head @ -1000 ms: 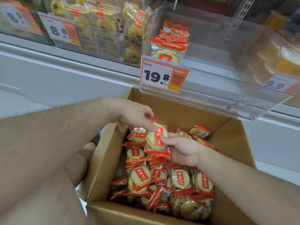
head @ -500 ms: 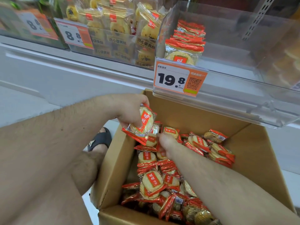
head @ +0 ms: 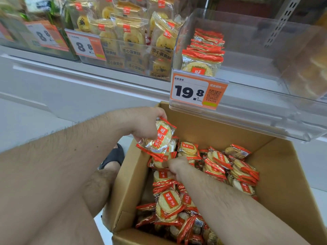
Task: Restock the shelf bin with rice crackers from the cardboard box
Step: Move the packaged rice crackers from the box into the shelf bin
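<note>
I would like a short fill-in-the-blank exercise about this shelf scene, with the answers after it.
1. The left hand holds a cracker packet above the ____ box.
2. The price tag on the clear bin reads ____.
3. The right hand reaches ____ the box.

Answers: cardboard; 19.8; into

the left hand (head: 145,126) holds a rice cracker packet (head: 160,138) above the near-left corner of the open cardboard box (head: 286,174). the right hand (head: 177,167) reaches down among the loose packets (head: 230,167) inside. above, the clear shelf bin (head: 256,71) holds a short row of packets behind the 19.8 price tag (head: 196,91).
</note>
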